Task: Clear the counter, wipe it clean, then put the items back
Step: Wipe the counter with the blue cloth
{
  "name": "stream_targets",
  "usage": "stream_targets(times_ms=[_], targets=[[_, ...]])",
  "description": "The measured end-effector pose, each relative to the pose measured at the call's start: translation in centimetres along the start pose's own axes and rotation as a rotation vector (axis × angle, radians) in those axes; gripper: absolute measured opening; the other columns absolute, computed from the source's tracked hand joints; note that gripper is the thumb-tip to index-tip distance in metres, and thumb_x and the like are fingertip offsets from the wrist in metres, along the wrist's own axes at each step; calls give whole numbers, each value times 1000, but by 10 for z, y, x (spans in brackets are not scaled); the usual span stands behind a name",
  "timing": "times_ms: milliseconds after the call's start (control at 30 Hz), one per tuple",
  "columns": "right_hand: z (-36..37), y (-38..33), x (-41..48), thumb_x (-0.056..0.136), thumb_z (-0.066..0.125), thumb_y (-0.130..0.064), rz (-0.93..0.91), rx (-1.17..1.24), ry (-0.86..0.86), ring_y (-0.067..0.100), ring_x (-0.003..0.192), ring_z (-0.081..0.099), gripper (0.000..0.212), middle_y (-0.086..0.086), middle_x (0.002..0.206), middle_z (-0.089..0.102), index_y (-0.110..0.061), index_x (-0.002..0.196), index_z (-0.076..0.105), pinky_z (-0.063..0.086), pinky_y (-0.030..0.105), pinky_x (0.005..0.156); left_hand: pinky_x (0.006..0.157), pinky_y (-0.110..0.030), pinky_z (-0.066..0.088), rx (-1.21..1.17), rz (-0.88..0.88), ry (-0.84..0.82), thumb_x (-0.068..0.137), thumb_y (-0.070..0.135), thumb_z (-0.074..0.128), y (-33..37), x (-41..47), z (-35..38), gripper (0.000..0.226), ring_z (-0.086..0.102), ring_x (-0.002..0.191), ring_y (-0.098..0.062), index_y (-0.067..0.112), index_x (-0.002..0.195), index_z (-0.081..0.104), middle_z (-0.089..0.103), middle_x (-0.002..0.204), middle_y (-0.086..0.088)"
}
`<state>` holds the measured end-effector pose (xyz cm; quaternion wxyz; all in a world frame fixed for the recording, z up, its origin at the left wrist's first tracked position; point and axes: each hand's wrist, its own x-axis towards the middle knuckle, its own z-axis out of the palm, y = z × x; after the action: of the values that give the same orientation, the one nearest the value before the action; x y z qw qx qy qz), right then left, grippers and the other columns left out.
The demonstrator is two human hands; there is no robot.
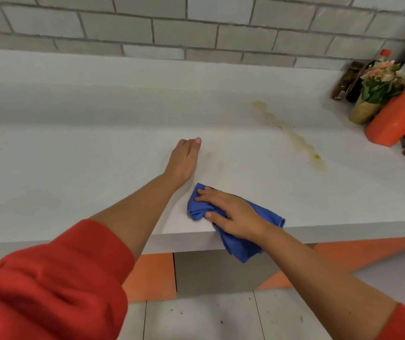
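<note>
Right hand (pixel 228 212) presses flat, fingers spread, on the crumpled blue microfibre cloth (pixel 241 247) at the white laminate counter's (pixel 74 155) front edge. Left hand (pixel 184 159) just rests flat. I'd scrub firmly toward that yellowish-brown streak (pixel 294 137).

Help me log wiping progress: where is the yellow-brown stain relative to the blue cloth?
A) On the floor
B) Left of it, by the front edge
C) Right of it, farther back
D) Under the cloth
C: the stain streaks across the counter to the right of and behind the blue cloth, which the right hand presses near the front edge.
</note>
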<state>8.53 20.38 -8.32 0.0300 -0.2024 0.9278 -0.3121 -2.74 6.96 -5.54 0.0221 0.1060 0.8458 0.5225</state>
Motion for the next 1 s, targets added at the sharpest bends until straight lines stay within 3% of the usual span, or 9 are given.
stream_targets(times_ms=[100,200,300,367,500,667,733,833,1000], targets=[[-1,-9,-25,90,52,-4,27,169,-44,-2,119,47,38,0,130,58,-11,127,55,30,0,98,84,-21,28,7,-11,3,102,35,27,5,-10,5,34,43,94,-15,13,88,49,47,101,-4],[-34,-10,-41,91,52,1,124,381,-119,-9,95,57,32,-11,109,63,-20,114,60,40,5,88,86,-19,26,11,-8,21,102,35,27,13,-19,7,30,41,97,-12,19,91,49,45,106,0],[-76,13,-39,92,52,-2,237,514,161,1,84,61,31,-10,102,64,-27,108,59,46,17,80,89,-20,27,8,-11,50,102,36,27,11,-30,5,30,41,98,-11,18,100,51,45,108,2],[-92,37,-28,94,49,-5,333,458,323,12,98,58,29,-2,112,61,-21,118,56,43,22,84,90,-21,28,6,-22,68,102,36,27,3,-38,6,30,42,99,-12,17,99,50,47,109,1],[-80,72,8,99,41,-14,524,141,348,27,129,43,44,9,143,44,-13,143,35,33,28,102,91,-20,28,11,-2,157,102,32,29,-10,-50,12,39,44,102,-13,8,113,58,49,110,-1],[-48,70,55,97,36,-6,557,-221,483,32,129,36,43,16,135,45,-4,140,33,30,33,105,88,-18,27,24,39,190,102,30,30,-12,-52,16,40,46,108,-15,4,116,56,49,109,0],[-44,68,67,91,37,-1,566,-299,493,30,121,39,43,15,130,47,-4,135,36,32,32,98,94,-17,28,68,54,172,101,32,30,-15,-51,18,42,46,119,-17,7,127,52,52,122,-4],[-37,59,76,92,37,-3,506,-329,386,29,120,41,37,15,132,45,-2,128,44,30,28,97,100,-18,25,89,51,172,101,33,30,-18,-48,20,44,43,126,-19,9,135,45,47,135,-8],[-12,18,30,99,37,-11,178,-184,142,19,138,31,39,5,150,36,-8,137,46,21,19,106,96,-18,27,102,42,174,102,30,29,-17,-49,20,42,45,122,-21,7,132,48,49,131,-10]])
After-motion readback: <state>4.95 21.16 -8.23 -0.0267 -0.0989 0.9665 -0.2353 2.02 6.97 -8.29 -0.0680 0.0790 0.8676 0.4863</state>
